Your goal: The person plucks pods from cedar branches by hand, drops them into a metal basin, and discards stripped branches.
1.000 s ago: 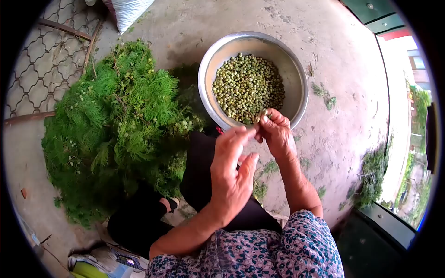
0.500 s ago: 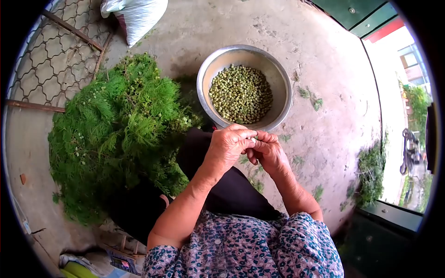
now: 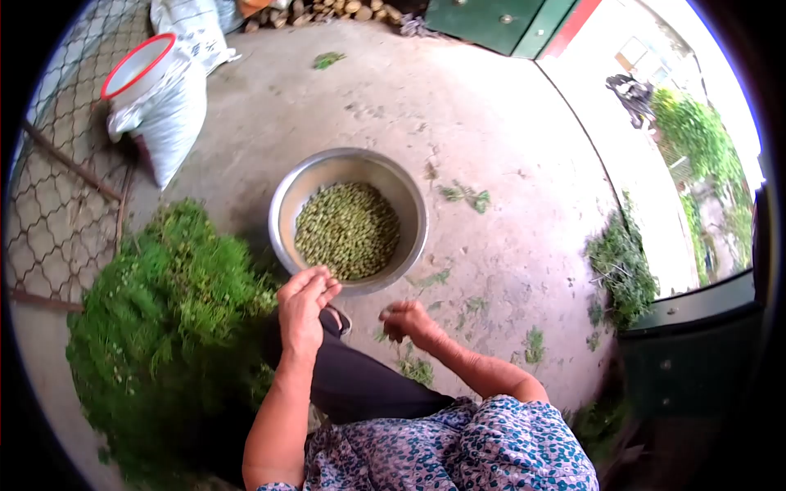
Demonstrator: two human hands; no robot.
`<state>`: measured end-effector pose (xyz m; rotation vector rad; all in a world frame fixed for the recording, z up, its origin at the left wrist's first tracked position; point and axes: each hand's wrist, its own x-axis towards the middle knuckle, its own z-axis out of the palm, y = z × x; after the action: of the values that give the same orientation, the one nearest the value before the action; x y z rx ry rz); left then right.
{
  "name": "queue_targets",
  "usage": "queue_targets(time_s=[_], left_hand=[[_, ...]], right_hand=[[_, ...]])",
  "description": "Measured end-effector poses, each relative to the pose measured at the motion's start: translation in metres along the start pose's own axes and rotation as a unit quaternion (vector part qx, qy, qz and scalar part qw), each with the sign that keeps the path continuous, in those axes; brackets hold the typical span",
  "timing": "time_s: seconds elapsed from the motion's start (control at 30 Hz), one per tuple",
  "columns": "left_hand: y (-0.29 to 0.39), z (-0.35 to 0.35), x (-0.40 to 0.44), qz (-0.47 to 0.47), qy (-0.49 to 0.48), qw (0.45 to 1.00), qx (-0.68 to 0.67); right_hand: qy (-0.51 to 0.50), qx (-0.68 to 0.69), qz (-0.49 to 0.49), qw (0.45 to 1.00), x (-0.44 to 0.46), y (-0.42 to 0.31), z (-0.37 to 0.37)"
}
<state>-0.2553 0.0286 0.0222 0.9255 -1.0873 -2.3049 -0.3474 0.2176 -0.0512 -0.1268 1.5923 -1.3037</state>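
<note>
A metal basin [image 3: 416,192] stands on the concrete floor, partly filled with small round green cones [image 3: 348,229]. My left hand [image 3: 304,303] is at the basin's near rim, its loosely bent fingers partly apart and nothing visible in them. To the right and lower, apart from the basin, is my right hand [image 3: 412,322] with its fingers curled inward. Whatever lies within that curl is hidden. A big heap of feathery green conifer branches [image 3: 172,311] lies to the left of my leg.
A white sack [image 3: 176,114] with a red-rimmed bucket [image 3: 135,69] on it stands at the upper left, by a wire mesh panel [image 3: 57,204]. Cut logs [image 3: 344,10] lie at the back. Green sprigs [image 3: 467,196] are scattered on the floor. More greenery [image 3: 622,270] sits by the doorway.
My hands were together at the basin's near rim, fingertips pinched. They have separated, the left at the rim and the right drawn away. The view has shifted, showing more of the back.
</note>
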Motion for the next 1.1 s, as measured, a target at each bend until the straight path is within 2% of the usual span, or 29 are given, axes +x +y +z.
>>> queue_targets(time_s=[0.03, 0.1, 0.17, 0.37, 0.43, 0.5, 0.57, 0.6, 0.63, 0.7, 0.77, 0.8, 0.83, 0.87, 0.9, 0.93, 1.0, 1.1], left_hand=[[0.002, -0.004, 0.007, -0.019, -0.022, 0.999, -0.025], [0.012, 0.007, 0.015, 0.007, -0.023, 0.995, -0.095], [0.022, 0.007, 0.030, -0.004, -0.114, 0.984, -0.140], [0.052, 0.035, 0.033, 0.022, -0.115, 0.980, -0.164], [0.058, 0.037, 0.031, 0.026, -0.157, 0.971, -0.180], [0.058, 0.024, 0.027, 0.032, -0.160, 0.971, -0.173], [0.063, 0.009, 0.015, 0.024, -0.132, 0.981, -0.138], [0.067, -0.001, 0.008, 0.029, -0.111, 0.986, -0.123], [0.069, -0.018, 0.003, 0.032, -0.101, 0.987, -0.117], [0.078, -0.053, -0.012, 0.051, -0.049, 0.993, -0.100], [0.087, -0.102, -0.027, 0.060, 0.009, 0.995, -0.079], [0.090, -0.127, -0.036, 0.066, 0.025, 0.994, -0.089], [0.094, -0.154, -0.048, 0.072, 0.049, 0.991, -0.099], [0.098, -0.179, -0.062, 0.082, 0.077, 0.989, -0.096], [0.100, -0.202, -0.074, 0.090, 0.107, 0.986, -0.096], [0.100, -0.226, -0.086, 0.107, 0.145, 0.979, -0.099], [0.103, -0.265, -0.114, 0.113, 0.219, 0.961, -0.126], [0.101, -0.307, -0.156, 0.143, 0.270, 0.935, -0.180]], right_hand=[[0.001, -0.019, 0.020, 1.000, -0.006, 0.011, -0.003], [0.000, -0.106, 0.056, 0.993, -0.008, 0.039, -0.011], [0.010, -0.132, 0.062, 0.989, -0.016, 0.056, -0.014], [0.040, -0.148, 0.044, 0.987, -0.017, 0.085, -0.034], [0.086, -0.141, 0.079, 0.983, -0.017, 0.082, -0.037], [0.094, -0.143, 0.087, 0.981, -0.015, 0.088, -0.045], [0.085, -0.251, 0.031, 0.964, -0.007, 0.107, -0.060], [0.102, -0.512, -0.159, 0.838, 0.010, 0.143, -0.080], [0.104, -0.525, -0.142, 0.833, 0.012, 0.148, -0.086], [0.111, -0.566, -0.212, 0.789, 0.020, 0.164, -0.104], [-0.008, -0.718, -0.170, 0.675, 0.013, 0.128, -0.102], [0.084, -0.680, -0.196, 0.701, 0.034, 0.159, -0.120], [0.022, -0.745, -0.222, 0.629, 0.028, 0.130, -0.114], [0.089, -0.662, -0.174, 0.724, 0.025, 0.112, -0.103], [0.111, -0.520, -0.238, 0.813, 0.029, 0.101, -0.102], [0.131, -0.479, -0.265, 0.826, 0.039, 0.097, -0.104], [0.102, -0.361, -0.124, 0.919, 0.041, 0.055, -0.086], [0.086, -0.301, -0.134, 0.940, 0.046, 0.010, -0.058]])
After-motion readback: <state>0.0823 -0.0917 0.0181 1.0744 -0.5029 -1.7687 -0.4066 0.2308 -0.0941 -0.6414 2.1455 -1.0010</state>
